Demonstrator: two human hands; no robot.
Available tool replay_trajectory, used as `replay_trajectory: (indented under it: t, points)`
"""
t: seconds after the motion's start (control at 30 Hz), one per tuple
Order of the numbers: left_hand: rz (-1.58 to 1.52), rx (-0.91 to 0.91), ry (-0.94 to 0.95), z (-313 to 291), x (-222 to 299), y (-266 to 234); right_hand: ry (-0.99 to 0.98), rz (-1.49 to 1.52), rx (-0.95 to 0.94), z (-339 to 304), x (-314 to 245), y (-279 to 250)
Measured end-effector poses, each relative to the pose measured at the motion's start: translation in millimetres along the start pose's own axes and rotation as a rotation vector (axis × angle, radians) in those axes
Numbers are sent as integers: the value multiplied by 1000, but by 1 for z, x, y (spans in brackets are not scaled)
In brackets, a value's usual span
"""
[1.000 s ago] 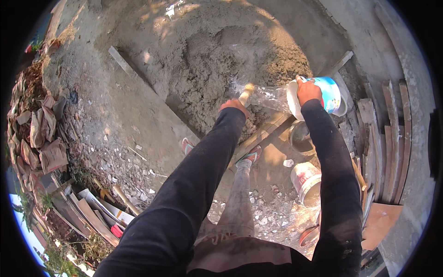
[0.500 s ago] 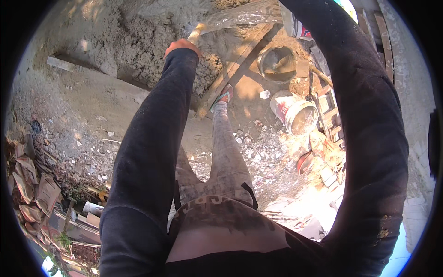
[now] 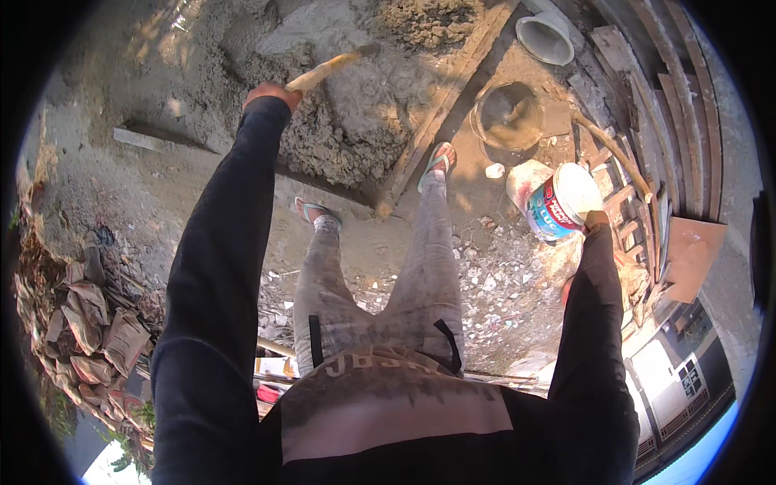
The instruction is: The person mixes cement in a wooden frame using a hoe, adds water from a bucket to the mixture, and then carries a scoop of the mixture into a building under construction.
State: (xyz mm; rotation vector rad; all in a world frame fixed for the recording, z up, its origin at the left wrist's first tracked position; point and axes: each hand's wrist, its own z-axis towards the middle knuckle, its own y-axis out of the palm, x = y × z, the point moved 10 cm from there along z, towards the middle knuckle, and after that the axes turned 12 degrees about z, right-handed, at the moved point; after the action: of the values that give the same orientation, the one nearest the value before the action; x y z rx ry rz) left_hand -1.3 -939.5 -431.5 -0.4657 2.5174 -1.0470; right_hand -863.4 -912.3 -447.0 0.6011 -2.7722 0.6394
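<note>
Left hand grips a wooden handle reaching into the mortar pile. Right hand holds a white bucket right of the pile, fingers closed at its rim.

Two bare hands show — the left hand and the right hand. One long wooden tool handle, one white plastic bucket with a blue and red label, one white plastic basin, one round metal pan — and two flip-flop sandals.
</note>
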Motion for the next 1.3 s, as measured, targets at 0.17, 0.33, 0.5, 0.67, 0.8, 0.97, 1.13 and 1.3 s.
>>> replay_trajectory:
  t: [0.17,0.33,0.5,0.67,0.8,0.97,1.13,1.3]
  points:
    - [-127,78,-19,-5,-14,9,513,565,92,-28,78,119]
    - [-187,149,-58,-51,-4,41,857,538,-12,-33,98,137]
    - [-263,162,-75,-108,47,90,695,760,748,4,6,36]
    - [-515,123,20,-187,69,190,-417,1581,160,76,-394,-83]
    - [-564,-288,-84,-212,58,327,-393,1459,-105,99,-597,-144]
    - [-808,-503,-100,-197,48,361,22,2157,-193,113,-652,-103]
    - [-667,-385,90,-169,5,364,-112,2506,-57,38,-631,-169]
    - [-641,-192,503,-4,116,253,-219,2501,562,74,-497,-342]
